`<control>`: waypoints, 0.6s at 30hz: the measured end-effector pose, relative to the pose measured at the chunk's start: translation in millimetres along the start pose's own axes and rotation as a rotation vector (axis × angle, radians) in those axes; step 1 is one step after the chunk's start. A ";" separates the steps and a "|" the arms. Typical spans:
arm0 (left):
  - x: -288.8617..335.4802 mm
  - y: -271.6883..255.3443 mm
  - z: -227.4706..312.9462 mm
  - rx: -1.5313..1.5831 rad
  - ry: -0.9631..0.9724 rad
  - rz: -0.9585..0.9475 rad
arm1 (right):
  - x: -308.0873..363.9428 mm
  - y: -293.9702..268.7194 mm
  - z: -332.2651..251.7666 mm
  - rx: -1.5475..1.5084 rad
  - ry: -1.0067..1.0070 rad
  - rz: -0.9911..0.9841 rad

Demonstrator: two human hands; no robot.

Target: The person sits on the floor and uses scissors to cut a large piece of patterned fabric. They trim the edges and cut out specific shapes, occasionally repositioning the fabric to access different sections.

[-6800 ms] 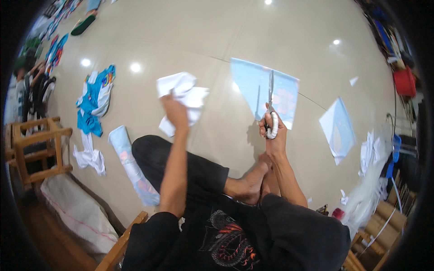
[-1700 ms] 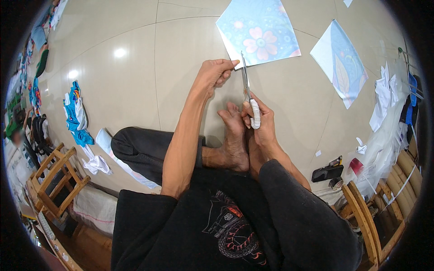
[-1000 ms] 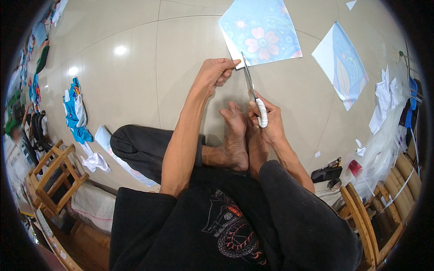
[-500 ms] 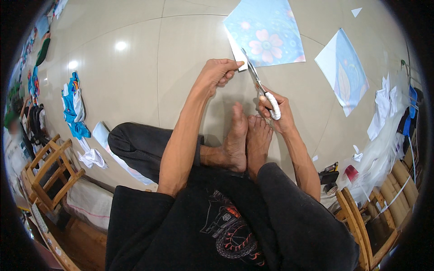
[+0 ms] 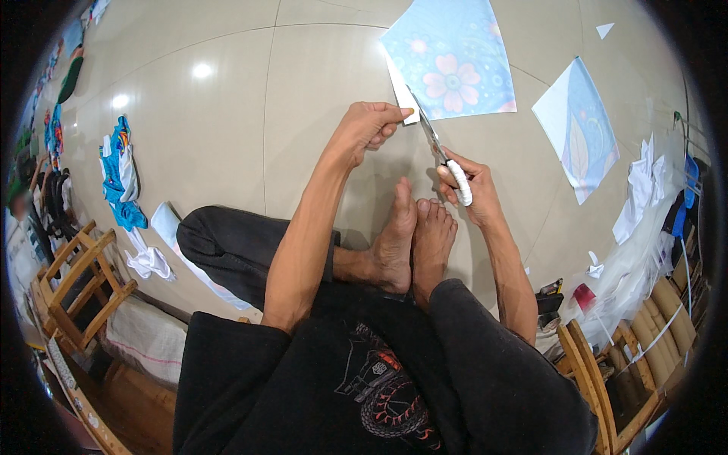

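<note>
A light-blue sheet printed with pink flowers, either fabric or paper, lies on the floor in front of my feet. Along its left edge runs a white strip, whose lower end my left hand pinches between thumb and fingers. My right hand grips a pair of scissors with white-wrapped handles. The narrow blades point up and left, along the line between the white strip and the printed part.
A second blue-and-white printed piece lies to the right, with a small white triangle beyond it. Blue cloth is bunched at the left. Wooden frames stand at lower left and lower right, near clear plastic.
The whole view has shifted slightly. Both hands keep their holds on the white strip and the scissors, and the blades look a little closer together.
</note>
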State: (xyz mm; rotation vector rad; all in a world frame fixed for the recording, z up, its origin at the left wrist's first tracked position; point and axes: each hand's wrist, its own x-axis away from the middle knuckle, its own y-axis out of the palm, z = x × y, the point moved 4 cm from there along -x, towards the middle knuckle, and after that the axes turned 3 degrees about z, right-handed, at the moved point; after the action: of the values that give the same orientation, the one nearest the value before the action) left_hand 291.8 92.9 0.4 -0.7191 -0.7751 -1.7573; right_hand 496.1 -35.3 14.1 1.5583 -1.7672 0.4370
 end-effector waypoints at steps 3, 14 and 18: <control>-1.1 -1.6 -0.7 0.000 -0.005 -0.007 | -2.3 -1.4 -6.4 -0.079 -0.015 -0.054; 0.9 -0.1 3.5 0.052 -0.023 -0.022 | -28.8 15.3 -23.0 -0.074 -0.031 -0.036; 0.7 -1.5 2.8 0.045 -0.019 -0.026 | -31.3 16.9 -19.3 -0.089 -0.029 -0.044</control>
State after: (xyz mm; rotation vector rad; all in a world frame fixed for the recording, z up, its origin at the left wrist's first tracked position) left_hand 290.5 95.1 2.4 -0.6995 -0.8380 -1.7524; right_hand 485.6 3.4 8.5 1.5448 -1.7469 0.3109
